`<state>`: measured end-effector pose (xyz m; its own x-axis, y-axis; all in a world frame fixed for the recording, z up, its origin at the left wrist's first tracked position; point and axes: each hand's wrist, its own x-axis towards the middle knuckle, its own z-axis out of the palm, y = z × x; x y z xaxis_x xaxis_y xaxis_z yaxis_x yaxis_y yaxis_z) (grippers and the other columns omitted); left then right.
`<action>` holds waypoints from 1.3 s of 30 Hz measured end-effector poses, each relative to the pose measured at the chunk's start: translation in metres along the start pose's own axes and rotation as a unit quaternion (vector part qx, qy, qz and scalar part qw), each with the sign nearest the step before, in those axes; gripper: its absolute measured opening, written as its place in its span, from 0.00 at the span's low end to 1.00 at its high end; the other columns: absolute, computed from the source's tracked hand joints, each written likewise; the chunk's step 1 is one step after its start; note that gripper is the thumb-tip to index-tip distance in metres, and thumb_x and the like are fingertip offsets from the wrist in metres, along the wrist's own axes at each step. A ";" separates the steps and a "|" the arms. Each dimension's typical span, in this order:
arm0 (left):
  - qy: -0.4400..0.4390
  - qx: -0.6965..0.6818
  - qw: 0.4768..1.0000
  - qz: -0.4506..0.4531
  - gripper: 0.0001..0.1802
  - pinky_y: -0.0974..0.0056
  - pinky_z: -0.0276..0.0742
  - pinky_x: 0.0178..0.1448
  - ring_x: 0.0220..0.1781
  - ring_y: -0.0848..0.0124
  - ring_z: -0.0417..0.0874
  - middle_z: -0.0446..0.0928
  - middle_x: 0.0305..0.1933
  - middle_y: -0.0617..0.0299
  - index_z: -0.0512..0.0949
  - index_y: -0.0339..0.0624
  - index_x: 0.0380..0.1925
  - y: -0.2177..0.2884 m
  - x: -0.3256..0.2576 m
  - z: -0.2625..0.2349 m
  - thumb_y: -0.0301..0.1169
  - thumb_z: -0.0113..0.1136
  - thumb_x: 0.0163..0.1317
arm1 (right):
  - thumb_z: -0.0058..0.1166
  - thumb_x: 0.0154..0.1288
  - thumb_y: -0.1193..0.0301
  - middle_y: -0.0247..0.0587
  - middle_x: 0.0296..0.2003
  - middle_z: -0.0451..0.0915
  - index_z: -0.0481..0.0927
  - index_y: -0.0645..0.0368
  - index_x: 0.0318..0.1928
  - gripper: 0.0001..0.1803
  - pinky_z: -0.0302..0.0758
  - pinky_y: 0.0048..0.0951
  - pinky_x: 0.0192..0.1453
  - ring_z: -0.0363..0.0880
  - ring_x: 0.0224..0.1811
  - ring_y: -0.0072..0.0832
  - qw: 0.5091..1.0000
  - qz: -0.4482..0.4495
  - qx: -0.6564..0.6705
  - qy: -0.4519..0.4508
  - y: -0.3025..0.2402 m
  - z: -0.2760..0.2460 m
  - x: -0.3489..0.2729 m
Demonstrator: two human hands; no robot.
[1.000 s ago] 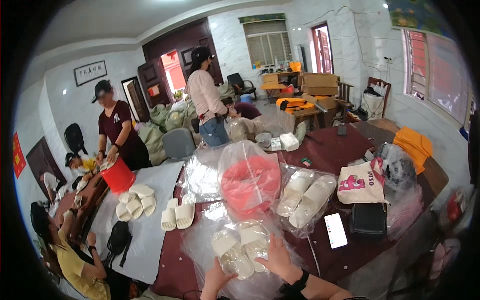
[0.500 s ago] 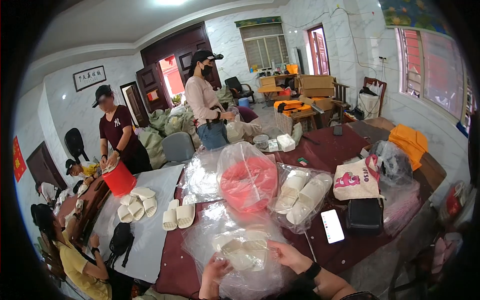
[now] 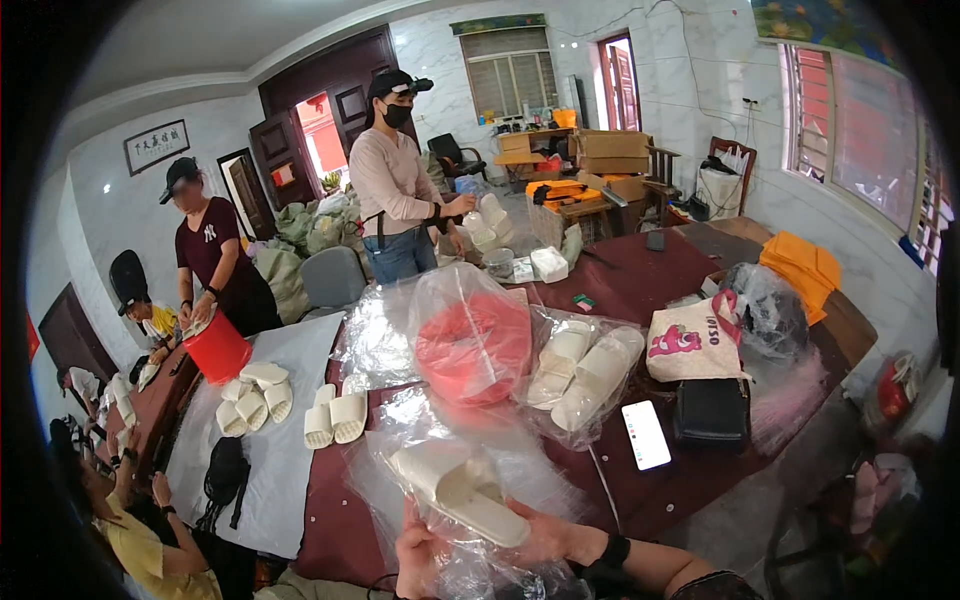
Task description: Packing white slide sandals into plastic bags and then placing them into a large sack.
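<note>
Beside the slippers [image 3: 425, 468], the left hand [image 3: 418, 552] and right hand [image 3: 545, 535] seemed clamped on their bag [image 3: 465, 555]; loose fingers could drop it.

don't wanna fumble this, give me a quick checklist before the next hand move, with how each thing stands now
1. Right hand at the near end of the cream slide sandal: ok.
2. Left hand at the clear plastic bag: ok.
3. Second sandal in the same bag: cannot tell; overlap and glare hide it.
4. Bag mouth shut: cannot tell; the folds near the hands hide it.
5. Smartphone clear of both hands: ok, it lies off to the right.
6. Loose sandal pair on the left in a bag: not ok, no bag shows around it.
</note>
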<state>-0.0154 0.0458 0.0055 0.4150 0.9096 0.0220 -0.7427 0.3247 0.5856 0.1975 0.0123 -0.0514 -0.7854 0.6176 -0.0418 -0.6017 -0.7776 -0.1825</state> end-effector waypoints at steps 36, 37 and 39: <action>-0.095 0.887 0.450 -0.053 0.45 0.50 0.68 0.60 0.53 0.46 0.68 0.68 0.52 0.43 0.67 0.59 0.65 -0.047 0.020 -0.041 0.55 0.71 0.45 | 0.62 0.58 0.62 0.51 0.52 0.76 0.75 0.62 0.54 0.26 0.66 0.43 0.62 0.71 0.58 0.47 0.324 -0.380 -0.834 0.235 -0.076 0.064 0.001; -0.108 0.889 0.439 -0.068 0.45 0.49 0.67 0.61 0.54 0.45 0.68 0.67 0.53 0.41 0.66 0.58 0.65 -0.046 0.021 -0.038 0.54 0.71 0.46 | 0.61 0.59 0.60 0.49 0.51 0.76 0.76 0.60 0.53 0.25 0.67 0.43 0.61 0.72 0.56 0.46 0.296 -0.314 -0.881 0.196 -0.062 0.057 0.005; -0.139 0.878 0.452 -0.076 0.46 0.49 0.68 0.61 0.56 0.44 0.68 0.67 0.54 0.41 0.65 0.56 0.66 -0.046 0.029 -0.041 0.53 0.71 0.46 | 0.62 0.58 0.57 0.49 0.48 0.77 0.77 0.59 0.51 0.25 0.68 0.44 0.59 0.73 0.53 0.45 0.304 -0.227 -0.907 0.180 -0.043 0.033 0.010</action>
<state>0.0087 0.0677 -0.0539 0.6216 0.7649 -0.1691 0.7667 -0.5497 0.3317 0.2110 0.0476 -0.0118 -0.4182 0.8390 0.3480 0.6909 0.5425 -0.4778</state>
